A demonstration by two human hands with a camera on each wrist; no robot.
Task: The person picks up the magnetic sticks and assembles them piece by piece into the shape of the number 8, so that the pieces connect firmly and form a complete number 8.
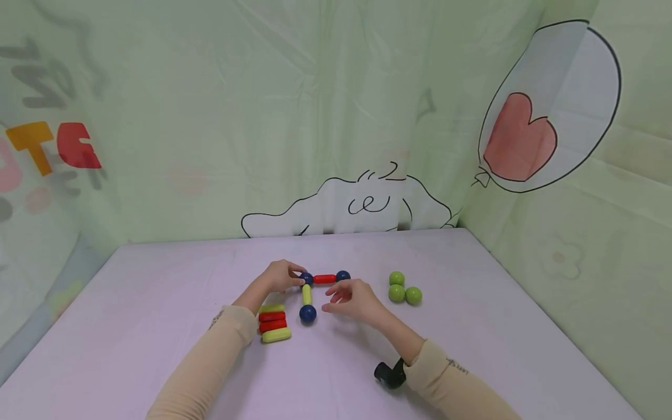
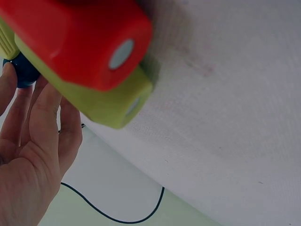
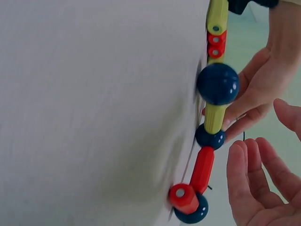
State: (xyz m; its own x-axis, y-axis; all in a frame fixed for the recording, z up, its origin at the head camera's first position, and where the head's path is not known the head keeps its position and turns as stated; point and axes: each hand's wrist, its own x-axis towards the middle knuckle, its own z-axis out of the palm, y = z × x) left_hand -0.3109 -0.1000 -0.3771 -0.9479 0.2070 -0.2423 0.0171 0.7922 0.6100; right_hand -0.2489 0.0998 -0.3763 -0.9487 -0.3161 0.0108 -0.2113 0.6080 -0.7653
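A magnetic rod-and-ball piece lies on the table. Its corner blue ball [image 1: 307, 279] is pinched between thumb and fingers of my left hand [image 1: 279, 276]. From that ball a yellow rod [image 1: 307, 295] runs toward me to another blue ball [image 1: 307, 314], and a red rod [image 1: 324, 279] runs right to a third blue ball [image 1: 343, 276]. A second red rod [image 3: 184, 200] joins that third ball in the right wrist view; my right hand [image 1: 358, 300] hides it in the head view. That right hand hovers beside the piece, fingers loosely bent, holding nothing.
Left of the piece, spare red and yellow rods [image 1: 273, 326] lie in a row, partly behind the left forearm. Three green balls [image 1: 396, 293] sit together to the right. A black device [image 1: 389, 374] is at the right wrist. Printed curtains [image 1: 210, 146] stand behind the table [image 1: 472, 326].
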